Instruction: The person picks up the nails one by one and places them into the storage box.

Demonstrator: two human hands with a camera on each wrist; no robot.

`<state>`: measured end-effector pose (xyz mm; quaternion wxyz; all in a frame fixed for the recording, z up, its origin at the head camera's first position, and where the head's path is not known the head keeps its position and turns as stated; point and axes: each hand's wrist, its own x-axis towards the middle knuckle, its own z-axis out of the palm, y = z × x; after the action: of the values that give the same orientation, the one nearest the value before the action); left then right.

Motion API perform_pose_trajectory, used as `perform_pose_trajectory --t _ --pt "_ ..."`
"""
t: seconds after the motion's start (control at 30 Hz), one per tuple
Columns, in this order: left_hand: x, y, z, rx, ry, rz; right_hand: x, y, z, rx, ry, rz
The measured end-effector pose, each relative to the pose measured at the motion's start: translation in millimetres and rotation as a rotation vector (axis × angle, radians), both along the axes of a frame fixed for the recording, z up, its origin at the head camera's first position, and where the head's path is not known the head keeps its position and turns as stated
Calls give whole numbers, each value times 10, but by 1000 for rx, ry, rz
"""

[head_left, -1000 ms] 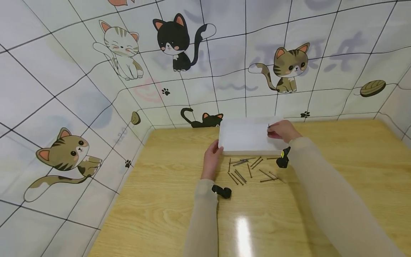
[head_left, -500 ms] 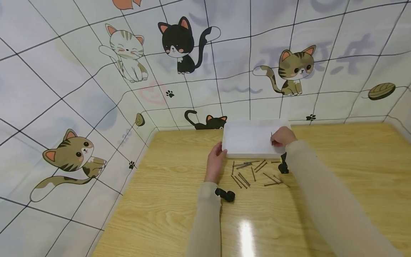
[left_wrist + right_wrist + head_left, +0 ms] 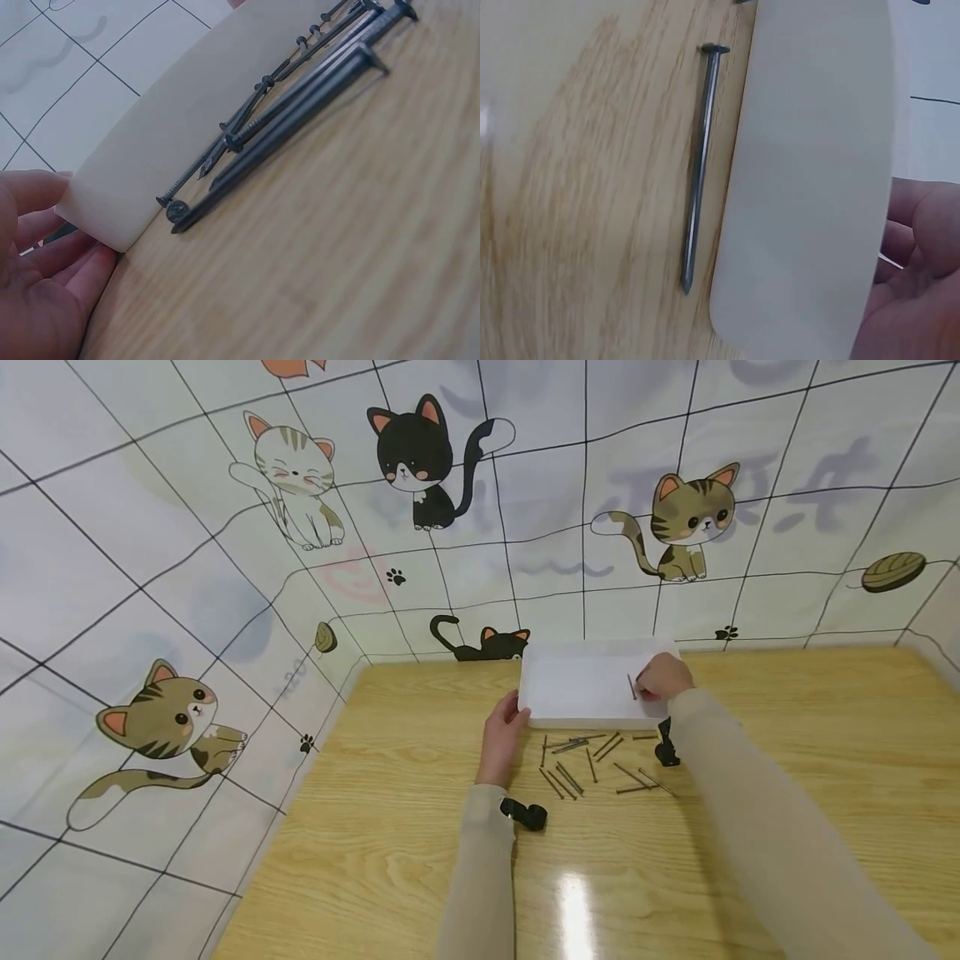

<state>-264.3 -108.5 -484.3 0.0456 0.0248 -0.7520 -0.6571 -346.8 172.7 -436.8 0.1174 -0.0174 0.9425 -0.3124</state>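
A shallow white box (image 3: pixel 573 681) stands open-topped on the wooden table. At its near left corner, my left hand (image 3: pixel 502 739) grips the wall; in the left wrist view the thumb rests on the rim and the fingers bend round the corner. My right hand (image 3: pixel 665 677) is down inside the box's right side, its fingers loosely bent. Just left of those fingers a nail (image 3: pixel 632 687) shows along its length, tilted, with a slight gap to them. The right fingertips are hidden behind the box wall in the right wrist view.
Several loose nails (image 3: pixel 568 779) lie scattered on the table (image 3: pixel 375 827) before the box. One single nail (image 3: pixel 700 165) lies close along the box's front wall, near the right wrist. A cat-patterned wall covering (image 3: pixel 555 568) rises behind the box.
My right hand has lowered into the box with a nail between its fingers. The nail now leans left, apart from the fingers. My left hand keeps its grip on the corner.
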Motion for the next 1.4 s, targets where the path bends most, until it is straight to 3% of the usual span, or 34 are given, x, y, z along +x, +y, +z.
perform_pose_trajectory --t 0.1,0.3,0.43,0.67,0.83,1.0,1.1,1.27,1.4 --pt "-10 5 -9 -8 1 -4 15 52 35 -20 -17 14" --pt "9 2 20 -10 5 -9 81 49 209 -306 -208 54" --pt "26 5 34 16 8 -36 138 59 340 -348 -256 140" --pt "27 2 28 -9 6 -25 306 116 491 -328 -165 224" --pt "34 10 39 -6 10 -18 476 155 478 -337 -76 242" --pt "116 8 218 21 -3 -34 611 119 442 -341 3 238" --pt "119 -3 265 27 -19 -44 707 89 431 -359 39 220" --pt "28 -22 112 19 -5 -31 883 68 354 -410 96 186" --pt "29 0 47 0 5 -17 1038 72 226 -438 106 160"
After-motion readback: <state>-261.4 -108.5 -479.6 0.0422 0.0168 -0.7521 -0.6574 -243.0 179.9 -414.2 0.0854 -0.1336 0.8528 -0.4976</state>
